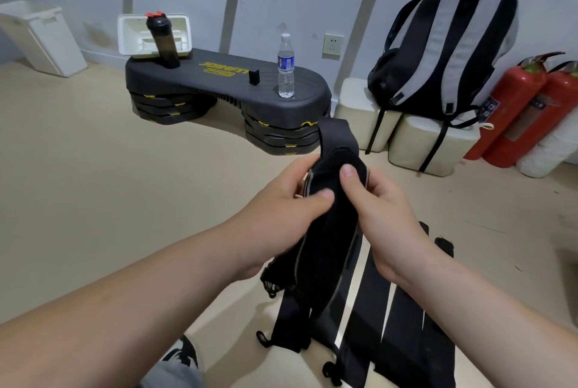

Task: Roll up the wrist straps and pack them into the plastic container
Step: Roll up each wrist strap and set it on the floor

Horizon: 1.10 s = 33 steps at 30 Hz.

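Observation:
I hold a black wrist strap [334, 225] upright in front of me with both hands. My left hand [281, 200] grips its left edge, thumb pressed on the front. My right hand [381, 200] pinches its right edge, thumb on the upper part. The strap's top end [336, 134] folds over above my fingers, and its lower part hangs down. Several more black wrist straps [406, 309] lie side by side on the floor below my hands. A white plastic container [131, 34] stands tipped on its side at the left end of the black step platform, its opening facing me.
On the black step platform [225, 84] stand a dark shaker bottle [164, 40] and a clear water bottle [286, 65]. A striped backpack [444, 49] sits on white blocks at right, beside red fire extinguishers [525, 112]. A white bin [40, 37] leans at far left.

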Available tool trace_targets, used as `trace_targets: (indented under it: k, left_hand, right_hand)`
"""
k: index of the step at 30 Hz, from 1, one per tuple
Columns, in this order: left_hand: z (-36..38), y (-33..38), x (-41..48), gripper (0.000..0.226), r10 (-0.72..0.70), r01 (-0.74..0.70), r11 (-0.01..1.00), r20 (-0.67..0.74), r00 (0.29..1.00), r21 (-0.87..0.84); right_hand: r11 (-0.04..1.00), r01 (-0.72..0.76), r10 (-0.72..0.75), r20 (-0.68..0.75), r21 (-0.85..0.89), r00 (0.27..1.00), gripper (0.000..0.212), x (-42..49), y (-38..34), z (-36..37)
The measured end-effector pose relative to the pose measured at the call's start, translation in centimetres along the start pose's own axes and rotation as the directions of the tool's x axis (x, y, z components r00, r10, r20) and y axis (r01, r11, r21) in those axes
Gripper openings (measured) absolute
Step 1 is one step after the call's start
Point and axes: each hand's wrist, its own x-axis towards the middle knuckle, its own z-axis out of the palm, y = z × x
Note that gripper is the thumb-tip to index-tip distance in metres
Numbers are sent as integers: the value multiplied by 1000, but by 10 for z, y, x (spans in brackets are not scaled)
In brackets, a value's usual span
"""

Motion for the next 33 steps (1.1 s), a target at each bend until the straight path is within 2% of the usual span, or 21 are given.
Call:
trace_targets:
  k: [3,7,9,12,15,17,19,22,24,26,29,33]
  left_hand:
    - [10,-3,2,50,-14,13,999,6,1000,45]
    - [27,-7,0,24,-80,81,996,-46,996,20]
    - [40,-12,-3,22,-90,90,994,-8,996,64]
    - [67,-12,-5,26,-29,23,981,27,999,193]
    - [85,-1,-3,26,46,-41,973,-18,999,229]
    - [92,12,4,29,92,-75,979,-81,992,191]
    - [98,23,13,28,83,-71,995,-179,980,74]
    - [107,30,30,20,-48,11,993,-308,950,-121]
    - [111,30,40,19,-134,59,970,-316,939,-235]
    - [114,31,47,20,-182,85,947,-299,937,-311]
    - [116,28,55,20,-213,123,934,-245,946,-336]
    - [124,18,52,30,-346,328,906,-21,938,-269]
  right_hand:
    - [998,-4,4,3,56,1000,29,-2,-9,0]
    - [990,8,-1,-52,142,999,27,-6,-20,-7]
    - [976,13,8,-95,219,995,26,-8,-26,-15]
    - [954,-4,46,-136,299,990,25,-11,-33,-33]
    - [931,-113,134,-35,348,990,37,-17,-38,-53]
    - [946,-181,162,92,269,983,45,-24,-37,-66]
    - [977,-175,155,162,119,975,41,-33,-33,-73]
    - [983,-61,74,70,-171,995,31,-41,-22,-84]
    - [961,-57,65,22,-272,998,28,-40,-17,-95]
    - [955,-128,144,40,-268,989,25,-37,-12,-106]
    - [946,-197,218,56,-259,974,20,-33,-4,-115]
    - [978,-169,171,2,-125,985,20,-23,0,-115]
